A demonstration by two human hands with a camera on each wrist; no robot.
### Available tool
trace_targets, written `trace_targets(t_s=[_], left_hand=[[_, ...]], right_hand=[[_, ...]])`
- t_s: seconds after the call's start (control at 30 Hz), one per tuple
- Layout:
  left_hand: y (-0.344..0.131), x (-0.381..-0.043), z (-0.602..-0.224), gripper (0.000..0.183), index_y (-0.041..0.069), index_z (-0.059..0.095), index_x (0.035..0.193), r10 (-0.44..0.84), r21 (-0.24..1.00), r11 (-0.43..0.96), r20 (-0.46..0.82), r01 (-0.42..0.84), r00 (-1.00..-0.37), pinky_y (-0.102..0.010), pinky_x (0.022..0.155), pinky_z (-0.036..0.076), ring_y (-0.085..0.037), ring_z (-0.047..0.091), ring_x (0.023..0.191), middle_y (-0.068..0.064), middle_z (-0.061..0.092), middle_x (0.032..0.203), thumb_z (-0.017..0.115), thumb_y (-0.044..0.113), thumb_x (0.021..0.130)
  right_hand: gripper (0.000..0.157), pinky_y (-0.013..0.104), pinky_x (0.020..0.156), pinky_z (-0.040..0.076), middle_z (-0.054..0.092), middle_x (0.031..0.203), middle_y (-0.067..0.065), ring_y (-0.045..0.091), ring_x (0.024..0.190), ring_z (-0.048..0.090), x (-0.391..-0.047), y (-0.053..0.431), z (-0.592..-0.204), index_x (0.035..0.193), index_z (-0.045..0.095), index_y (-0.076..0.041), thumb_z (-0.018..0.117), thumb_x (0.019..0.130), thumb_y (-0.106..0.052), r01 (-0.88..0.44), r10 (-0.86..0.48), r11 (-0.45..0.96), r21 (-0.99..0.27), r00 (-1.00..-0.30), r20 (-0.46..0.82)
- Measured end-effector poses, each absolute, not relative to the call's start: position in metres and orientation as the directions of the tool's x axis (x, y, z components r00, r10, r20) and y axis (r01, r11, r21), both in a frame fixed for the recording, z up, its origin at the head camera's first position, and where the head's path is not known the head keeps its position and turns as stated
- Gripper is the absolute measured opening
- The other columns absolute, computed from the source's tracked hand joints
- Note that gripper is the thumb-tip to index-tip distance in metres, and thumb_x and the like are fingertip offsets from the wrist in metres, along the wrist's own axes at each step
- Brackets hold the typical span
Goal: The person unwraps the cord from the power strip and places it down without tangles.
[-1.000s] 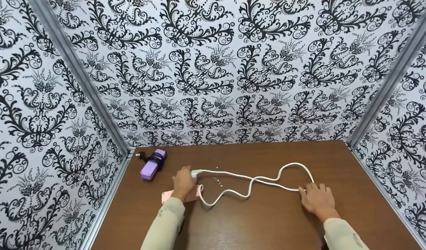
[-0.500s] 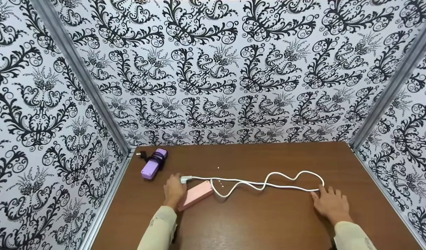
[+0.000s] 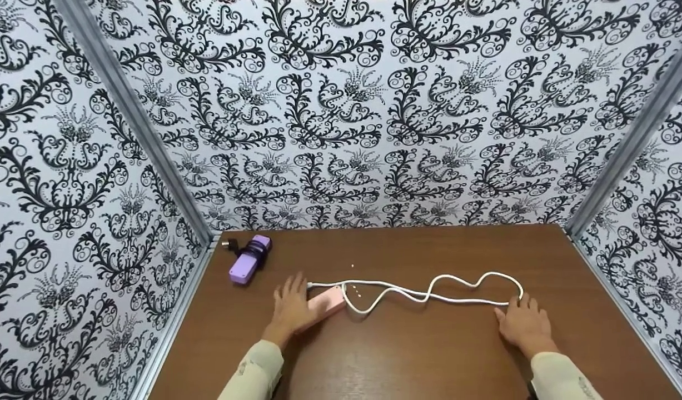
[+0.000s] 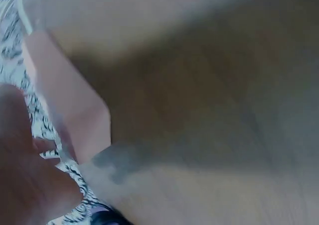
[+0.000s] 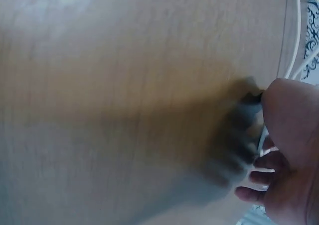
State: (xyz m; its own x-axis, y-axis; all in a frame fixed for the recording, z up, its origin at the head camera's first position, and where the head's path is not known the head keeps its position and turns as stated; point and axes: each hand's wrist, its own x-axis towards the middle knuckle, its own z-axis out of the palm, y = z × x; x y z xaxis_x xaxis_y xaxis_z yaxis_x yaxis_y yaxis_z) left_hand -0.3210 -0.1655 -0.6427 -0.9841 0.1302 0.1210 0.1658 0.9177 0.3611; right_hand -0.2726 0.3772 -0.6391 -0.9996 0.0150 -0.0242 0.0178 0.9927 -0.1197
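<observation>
A pink power strip [image 3: 325,305] lies slanted on the brown table, its white cord [image 3: 457,300] stretched to the right in a long, wavy loop. My left hand [image 3: 290,309] is at the strip's near left end with its fingers spread; it covers that end and the plug end of the cord. In the left wrist view the strip [image 4: 75,98] shows beside the hand [image 4: 30,170]. My right hand [image 3: 525,323] rests at the right end of the cord loop, fingers spread and touching the cord. In the right wrist view the cord [image 5: 294,41] runs behind this hand [image 5: 294,135].
A purple power strip [image 3: 250,259] wrapped in its black cord lies at the table's back left, its black plug [image 3: 229,244] beside it. Small white specks [image 3: 356,289] show near the pink strip. Patterned walls [image 3: 341,139] enclose the table [image 3: 407,355] at the back and sides.
The pink strip has come out from under my left hand and turned aslant. The left hand has let go of the white plug and opened. The right hand drew the cord loop rightward.
</observation>
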Motion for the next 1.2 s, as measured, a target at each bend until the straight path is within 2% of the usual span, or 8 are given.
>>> trace_targets(t_s=[0.07, 0.13, 0.23, 0.3, 0.43, 0.57, 1.0, 1.2], left_hand=[[-0.163, -0.318, -0.646, 0.105, -0.001, 0.048, 0.156, 0.234, 0.284, 0.923, 0.123, 0.260, -0.965, -0.074, 0.124, 0.025, -0.053, 0.033, 0.157, -0.028, 0.038, 0.169, 0.068, 0.074, 0.087], [-0.162, -0.318, -0.650, 0.106, 0.002, 0.049, 0.157, 0.292, 0.228, 0.921, 0.134, 0.316, -0.947, -0.073, 0.124, 0.028, -0.054, 0.033, 0.157, -0.030, 0.039, 0.168, 0.070, 0.077, 0.084], [-0.163, -0.321, -0.657, 0.090, 0.006, 0.056, 0.151, 0.299, 0.190, 0.923, 0.189, 0.334, -0.935, -0.071, 0.121, 0.034, -0.056, 0.036, 0.155, -0.031, 0.044, 0.163, 0.070, 0.069, 0.089], [-0.164, -0.324, -0.660, 0.076, 0.007, 0.059, 0.147, 0.262, 0.200, 0.930, 0.225, 0.308, -0.938, -0.071, 0.118, 0.037, -0.055, 0.038, 0.154, -0.029, 0.049, 0.160, 0.069, 0.061, 0.094], [-0.167, -0.333, -0.662, 0.066, 0.007, 0.059, 0.144, 0.206, 0.227, 0.939, 0.225, 0.257, -0.952, -0.072, 0.115, 0.040, -0.050, 0.039, 0.156, -0.023, 0.054, 0.158, 0.067, 0.054, 0.098], [-0.169, -0.341, -0.663, 0.069, 0.009, 0.056, 0.150, 0.180, 0.217, 0.951, 0.181, 0.218, -0.967, -0.069, 0.118, 0.039, -0.044, 0.035, 0.160, -0.018, 0.051, 0.164, 0.063, 0.056, 0.100], [-0.167, -0.362, -0.659, 0.078, 0.008, 0.048, 0.159, 0.104, 0.272, 0.952, 0.140, 0.140, -0.985, -0.073, 0.118, 0.037, -0.039, 0.028, 0.164, -0.014, 0.039, 0.172, 0.058, 0.060, 0.102], [-0.164, -0.366, -0.663, 0.076, 0.007, 0.051, 0.156, 0.101, 0.292, 0.946, 0.156, 0.143, -0.983, -0.075, 0.117, 0.038, -0.042, 0.029, 0.163, -0.017, 0.042, 0.170, 0.063, 0.057, 0.100]], right_hand=[[0.059, 0.070, 0.101, 0.047, 0.044, 0.145, 0.052, 0.063, 0.134, 0.046, -0.274, 0.373, -0.639, 0.126, 0.054, 0.029, 0.054, 0.108, -0.028, -0.045, -0.042, 0.998, -0.046, -0.997, 0.062], [0.048, 0.065, 0.095, 0.053, 0.056, 0.136, 0.047, 0.058, 0.129, 0.054, -0.276, 0.368, -0.640, 0.113, 0.063, 0.026, 0.060, 0.103, -0.021, -0.115, -0.119, 0.993, 0.034, -0.984, 0.132], [0.038, 0.062, 0.092, 0.055, 0.067, 0.121, 0.037, 0.052, 0.118, 0.063, -0.280, 0.365, -0.636, 0.104, 0.068, 0.018, 0.064, 0.100, -0.019, -0.156, -0.162, 0.987, 0.051, -0.974, 0.158], [0.043, 0.064, 0.095, 0.052, 0.067, 0.117, 0.035, 0.053, 0.115, 0.064, -0.283, 0.367, -0.632, 0.108, 0.067, 0.016, 0.060, 0.104, -0.025, -0.136, -0.136, 0.991, 0.010, -0.983, 0.120], [0.067, 0.072, 0.103, 0.041, 0.057, 0.134, 0.041, 0.058, 0.128, 0.055, -0.285, 0.384, -0.629, 0.131, 0.054, 0.020, 0.043, 0.112, -0.043, -0.016, -0.015, 0.994, -0.110, -1.000, 0.010], [0.072, 0.080, 0.107, 0.034, 0.042, 0.155, 0.043, 0.058, 0.143, 0.044, -0.283, 0.403, -0.632, 0.148, 0.040, 0.020, 0.040, 0.113, -0.043, 0.013, 0.011, 0.986, -0.167, -1.000, -0.014], [0.085, 0.084, 0.115, 0.024, 0.011, 0.166, 0.047, 0.064, 0.153, 0.020, -0.294, 0.410, -0.631, 0.156, 0.020, 0.024, 0.039, 0.113, -0.047, 0.045, -0.005, 0.958, -0.282, -0.985, -0.175], [0.081, 0.081, 0.122, 0.016, 0.006, 0.165, 0.051, 0.067, 0.154, 0.012, -0.301, 0.399, -0.635, 0.154, 0.017, 0.028, 0.041, 0.113, -0.037, 0.076, 0.024, 0.928, -0.364, -0.989, -0.146]])
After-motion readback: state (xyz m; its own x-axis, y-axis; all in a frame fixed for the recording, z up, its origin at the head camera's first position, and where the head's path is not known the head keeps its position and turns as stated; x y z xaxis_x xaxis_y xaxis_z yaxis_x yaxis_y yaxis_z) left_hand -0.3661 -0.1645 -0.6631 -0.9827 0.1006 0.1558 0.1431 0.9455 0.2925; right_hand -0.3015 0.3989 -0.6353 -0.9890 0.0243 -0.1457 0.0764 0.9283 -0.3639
